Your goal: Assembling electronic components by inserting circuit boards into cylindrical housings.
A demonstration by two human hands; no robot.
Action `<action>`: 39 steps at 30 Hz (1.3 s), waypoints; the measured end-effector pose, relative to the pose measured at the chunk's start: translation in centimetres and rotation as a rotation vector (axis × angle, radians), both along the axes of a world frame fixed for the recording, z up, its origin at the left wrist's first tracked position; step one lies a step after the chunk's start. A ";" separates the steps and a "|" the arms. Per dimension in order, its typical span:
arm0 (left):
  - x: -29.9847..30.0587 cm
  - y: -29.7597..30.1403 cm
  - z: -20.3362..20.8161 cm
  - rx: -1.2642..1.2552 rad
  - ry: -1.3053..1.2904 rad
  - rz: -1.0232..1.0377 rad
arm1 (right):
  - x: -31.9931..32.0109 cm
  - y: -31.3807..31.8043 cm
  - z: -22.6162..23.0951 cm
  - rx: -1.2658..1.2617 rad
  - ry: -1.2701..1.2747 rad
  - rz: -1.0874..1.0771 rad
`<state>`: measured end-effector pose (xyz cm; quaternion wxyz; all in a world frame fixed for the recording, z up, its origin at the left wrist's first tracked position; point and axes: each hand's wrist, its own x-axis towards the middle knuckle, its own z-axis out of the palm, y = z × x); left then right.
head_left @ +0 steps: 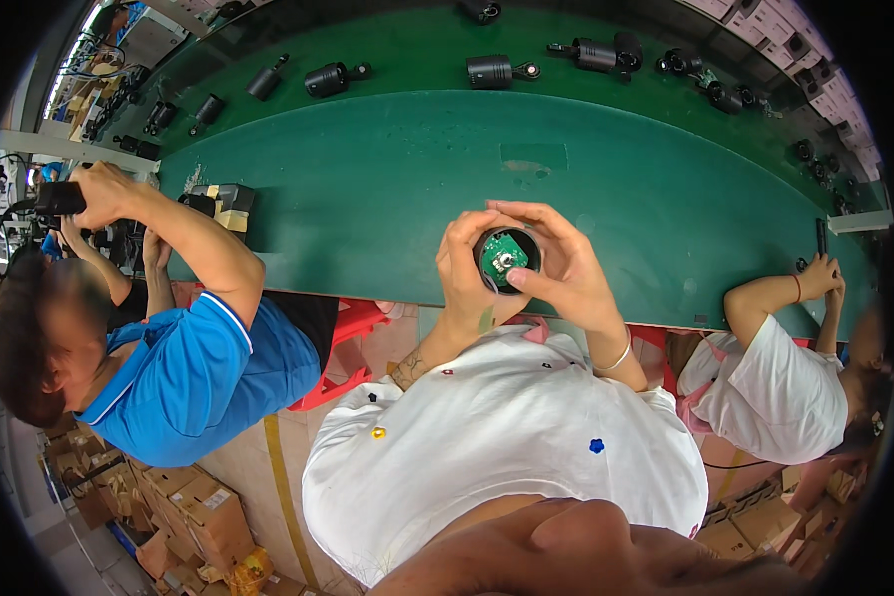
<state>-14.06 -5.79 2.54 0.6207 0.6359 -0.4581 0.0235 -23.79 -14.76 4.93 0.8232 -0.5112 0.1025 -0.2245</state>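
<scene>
Between my hands, above the near edge of the green table, is a round black housing (488,283) with its open end toward me. A green circuit board (502,248) sits inside it, with a small silvery part at its middle. My left hand (460,263) wraps round the housing's left side. My right hand (566,273) curves round the right side, its thumb reaching over the rim to the board. The fingertips of both hands meet at the far side. The housing's back is hidden by my hands.
Several black cylindrical units, such as one with a ring bracket (492,72), lie along the table's far strip. A co-worker in a blue shirt (194,382) works at left, beside a dark box (230,204). Another in white (775,392) sits at right. Cardboard boxes (204,517) stand behind.
</scene>
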 end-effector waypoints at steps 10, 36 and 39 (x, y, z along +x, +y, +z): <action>-0.6 -0.6 0.0 -0.082 -0.166 0.130 | 0.2 1.9 0.7 -0.083 0.031 -0.184; -0.4 0.0 2.2 0.069 0.167 -0.239 | -1.0 -1.6 -1.2 0.095 -0.131 0.046; -0.5 0.3 1.5 0.106 0.280 -0.325 | -1.3 -1.8 -0.3 -0.020 -0.114 0.050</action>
